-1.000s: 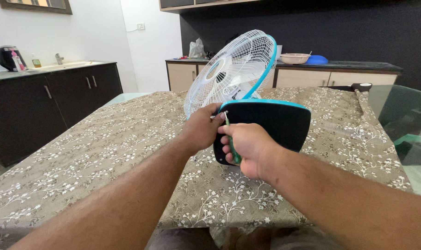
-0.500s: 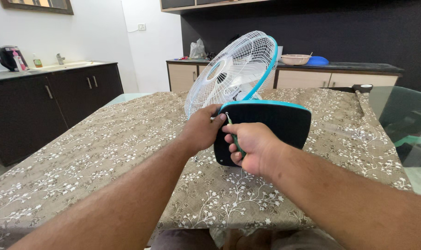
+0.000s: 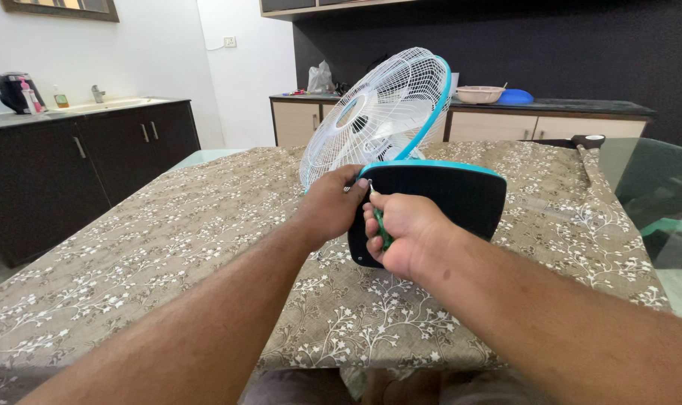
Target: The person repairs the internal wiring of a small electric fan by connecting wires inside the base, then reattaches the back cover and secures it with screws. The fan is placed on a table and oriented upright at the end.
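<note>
Big picture first: a long table (image 3: 131, 247) under a brown cloth with a white flower pattern fills the room's middle, with dark cabinets and a sink counter (image 3: 93, 109) off to the left, well apart from the work.

On the cloth lies the table fan (image 3: 401, 142), tipped onto its side, white wire grille (image 3: 378, 112) with a teal rim angled up and away, and the dark teal-edged base (image 3: 446, 210) standing on edge, its flat underside facing the camera.

Down to the hands. The left hand (image 3: 332, 206) is wrapped around the fan just where base meets grille, fingers curled shut on it, holding it steady. The right hand (image 3: 404, 236) is a closed fist on a green-handled screwdriver (image 3: 380, 225), thumb and fingers clamped round the handle, the thin metal tip pointing up toward the base's upper left edge, right beside the left hand's knuckles.

By the look of it, this is the screw-turning step at the base. Whether the tip is actually seated in a screw head is hard to tell; that spot is tiny and half hidden by the fingers. The next move calls for steady downward pressure along the shaft, a firm brace from the left hand, and a clean wrist turn without slipping off.
</note>
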